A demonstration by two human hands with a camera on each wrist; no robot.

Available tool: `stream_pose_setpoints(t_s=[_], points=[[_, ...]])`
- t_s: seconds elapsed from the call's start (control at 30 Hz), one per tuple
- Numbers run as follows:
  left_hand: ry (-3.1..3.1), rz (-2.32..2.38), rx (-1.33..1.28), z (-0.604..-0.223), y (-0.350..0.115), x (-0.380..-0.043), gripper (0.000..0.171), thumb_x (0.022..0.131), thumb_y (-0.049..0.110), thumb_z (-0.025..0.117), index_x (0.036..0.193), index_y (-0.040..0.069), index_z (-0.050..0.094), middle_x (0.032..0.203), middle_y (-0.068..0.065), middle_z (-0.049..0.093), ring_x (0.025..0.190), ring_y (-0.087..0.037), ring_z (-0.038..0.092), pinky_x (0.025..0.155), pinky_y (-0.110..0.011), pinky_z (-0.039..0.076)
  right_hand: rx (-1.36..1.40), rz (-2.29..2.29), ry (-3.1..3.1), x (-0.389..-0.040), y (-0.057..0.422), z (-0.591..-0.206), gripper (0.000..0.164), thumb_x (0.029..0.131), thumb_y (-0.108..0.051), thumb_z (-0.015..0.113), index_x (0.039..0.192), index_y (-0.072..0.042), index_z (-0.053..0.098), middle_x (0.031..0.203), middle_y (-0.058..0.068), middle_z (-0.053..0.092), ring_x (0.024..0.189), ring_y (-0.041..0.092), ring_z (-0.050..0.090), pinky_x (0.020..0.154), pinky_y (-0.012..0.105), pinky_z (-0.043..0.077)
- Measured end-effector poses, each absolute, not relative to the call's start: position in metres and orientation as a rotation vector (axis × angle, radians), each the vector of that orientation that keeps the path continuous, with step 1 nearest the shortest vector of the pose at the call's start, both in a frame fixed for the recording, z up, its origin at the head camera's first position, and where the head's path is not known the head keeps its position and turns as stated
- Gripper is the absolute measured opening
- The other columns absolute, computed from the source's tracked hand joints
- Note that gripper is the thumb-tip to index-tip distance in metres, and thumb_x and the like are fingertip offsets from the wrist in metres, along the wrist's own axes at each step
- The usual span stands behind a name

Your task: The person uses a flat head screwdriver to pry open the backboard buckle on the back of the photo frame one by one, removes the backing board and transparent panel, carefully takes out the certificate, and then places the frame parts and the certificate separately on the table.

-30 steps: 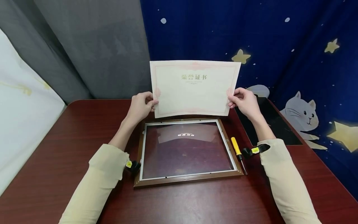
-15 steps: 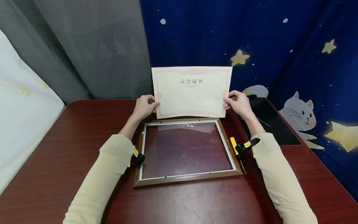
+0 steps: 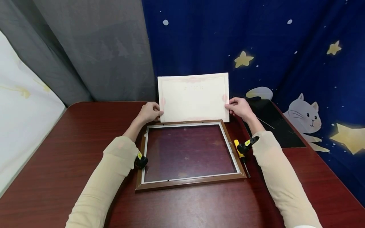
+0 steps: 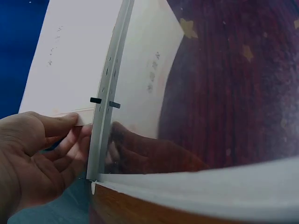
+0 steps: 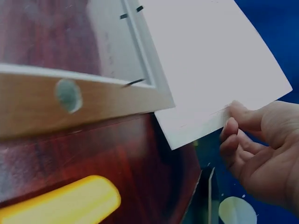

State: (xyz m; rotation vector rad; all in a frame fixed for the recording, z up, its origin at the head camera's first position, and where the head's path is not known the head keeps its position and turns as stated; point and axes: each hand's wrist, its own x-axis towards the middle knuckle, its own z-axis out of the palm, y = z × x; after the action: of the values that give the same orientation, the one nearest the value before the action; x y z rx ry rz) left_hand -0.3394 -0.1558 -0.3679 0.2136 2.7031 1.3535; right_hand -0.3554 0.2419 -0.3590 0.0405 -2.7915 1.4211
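Observation:
A pale certificate (image 3: 194,101) with a pink border stands nearly upright just behind the far edge of a brown picture frame (image 3: 191,184). My left hand (image 3: 148,113) pinches its left edge near the lower corner, thumb in front, as the left wrist view also shows on the paper (image 4: 70,60). On the opposite edge, my right hand (image 3: 240,107) pinches it between thumb and fingers. The frame lies flat with a clear pane (image 3: 188,152) inside a white inner rim. Whether the certificate's lower edge touches the frame, I cannot tell.
A screwdriver with a yellow handle (image 3: 237,145) lies along the frame's right side. Farther right, a black board (image 3: 285,133) lies on the dark red table (image 3: 71,152). Curtains (image 3: 185,38) hang behind the table.
Both hands have lowered the certificate toward the frame's far edge, and the right hand has moved left with it. Its reflection has left the pane in the head view.

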Motion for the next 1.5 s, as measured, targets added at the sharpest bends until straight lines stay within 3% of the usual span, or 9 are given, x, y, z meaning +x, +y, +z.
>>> stream_pose_setpoints(t_s=[0.27, 0.5, 0.8, 1.1, 1.2, 1.3, 1.4, 1.5], points=[[2.688, 1.248, 0.203, -0.371, -0.158, -0.334, 0.015, 0.098, 0.010, 0.065, 0.102, -0.004, 0.063, 0.090, -0.014, 0.069, 0.076, -0.019, 0.067, 0.073, -0.032, 0.053, 0.084, 1.464, -3.062, -0.351, 0.243, -0.372, 0.026, 0.099, -0.018, 0.067, 0.102, 0.006, 0.059, 0.068, 0.002, 0.051, 0.061, 0.013, 0.047, 0.056, 0.026, 0.040], [2.624, 1.186, 0.196, -0.366, -0.156, -0.328, 0.016, 0.098, 0.009, 0.065, 0.089, -0.003, 0.060, 0.082, -0.013, 0.066, 0.071, -0.018, 0.063, 0.072, -0.032, 0.051, 0.085, 1.470, -3.159, -0.347, 0.248, -0.372, 0.024, 0.100, -0.018, 0.066, 0.102, 0.005, 0.057, 0.064, 0.001, 0.047, 0.059, 0.013, 0.042, 0.056, 0.026, 0.035], [2.526, 1.143, 0.239, -0.364, -0.149, -0.321, 0.017, 0.097, 0.006, 0.066, 0.083, -0.002, 0.060, 0.073, -0.010, 0.066, 0.062, -0.014, 0.062, 0.061, -0.026, 0.050, 0.110, 1.392, -3.348, -0.334, 0.262, -0.369, 0.028, 0.099, -0.024, 0.068, 0.086, -0.002, 0.056, 0.059, 0.000, 0.045, 0.055, 0.012, 0.042, 0.056, 0.027, 0.034], [2.456, 1.138, 0.190, -0.364, -0.138, -0.319, 0.015, 0.095, 0.002, 0.069, 0.084, -0.002, 0.058, 0.074, -0.008, 0.062, 0.057, -0.010, 0.060, 0.059, -0.024, 0.053, -0.002, 1.367, -3.452, -0.329, 0.266, -0.362, 0.035, 0.097, -0.020, 0.070, 0.071, -0.010, 0.049, 0.058, -0.001, 0.045, 0.054, 0.010, 0.041, 0.054, 0.023, 0.035], [2.470, 1.139, 0.169, -0.364, -0.133, -0.320, 0.015, 0.093, 0.000, 0.069, 0.085, -0.003, 0.056, 0.069, -0.008, 0.062, 0.054, -0.009, 0.060, 0.058, -0.023, 0.054, -0.047, 1.395, -3.416, -0.327, 0.265, -0.362, 0.031, 0.097, -0.018, 0.070, 0.075, -0.006, 0.050, 0.059, -0.002, 0.047, 0.054, 0.008, 0.044, 0.055, 0.021, 0.039], [2.487, 1.147, 0.149, -0.365, -0.129, -0.321, 0.017, 0.093, -0.002, 0.068, 0.085, -0.003, 0.053, 0.064, -0.008, 0.062, 0.052, -0.008, 0.060, 0.056, -0.022, 0.054, -0.086, 1.426, -3.368, -0.325, 0.265, -0.362, 0.024, 0.097, -0.014, 0.069, 0.091, 0.004, 0.054, 0.059, -0.002, 0.048, 0.055, 0.006, 0.045, 0.054, 0.019, 0.042], [2.497, 1.172, 0.128, -0.366, -0.126, -0.321, 0.018, 0.092, -0.003, 0.069, 0.090, -0.002, 0.051, 0.064, -0.009, 0.063, 0.051, -0.009, 0.061, 0.056, -0.022, 0.054, -0.127, 1.416, -3.334, -0.324, 0.266, -0.362, 0.030, 0.098, -0.012, 0.068, 0.109, 0.012, 0.053, 0.060, -0.002, 0.050, 0.054, 0.004, 0.046, 0.055, 0.018, 0.044], [2.490, 1.211, 0.119, -0.366, -0.122, -0.320, 0.020, 0.091, -0.005, 0.069, 0.096, -0.004, 0.050, 0.070, -0.012, 0.063, 0.052, -0.009, 0.062, 0.058, -0.023, 0.056, -0.177, 1.375, -3.316, -0.323, 0.267, -0.363, 0.032, 0.096, -0.010, 0.068, 0.112, 0.015, 0.055, 0.060, -0.002, 0.050, 0.054, 0.004, 0.047, 0.055, 0.018, 0.045]])
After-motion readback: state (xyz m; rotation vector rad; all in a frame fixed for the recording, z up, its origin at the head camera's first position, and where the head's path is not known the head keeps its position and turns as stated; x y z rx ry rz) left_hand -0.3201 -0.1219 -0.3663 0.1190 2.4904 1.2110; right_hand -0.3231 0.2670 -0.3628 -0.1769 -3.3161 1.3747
